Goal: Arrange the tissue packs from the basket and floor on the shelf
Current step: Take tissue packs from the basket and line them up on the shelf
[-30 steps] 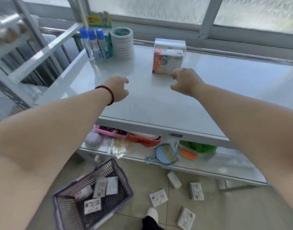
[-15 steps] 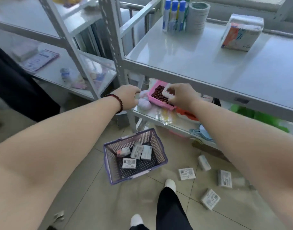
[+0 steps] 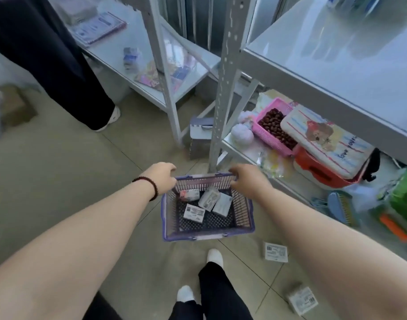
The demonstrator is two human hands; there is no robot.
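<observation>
The top shelf (image 3: 336,49) ran out of view at the upper and right edges toward one o'clock, and whatever stood at its far corner was a blue blur cut off by the top edge. Both hands hid part of the far rim of the basket (image 3: 208,235): the left hand (image 3: 162,179) covered its eleven o'clock corner and the right hand (image 3: 247,181) its one o'clock corner, with fingertips curled out of sight, so whether either actually gripped the rim could not be told. The print on the tissue packs (image 3: 194,211) in the basket was too small to read, and the green item (image 3: 405,199) at three o'clock was smeared and cropped by the right edge.
</observation>
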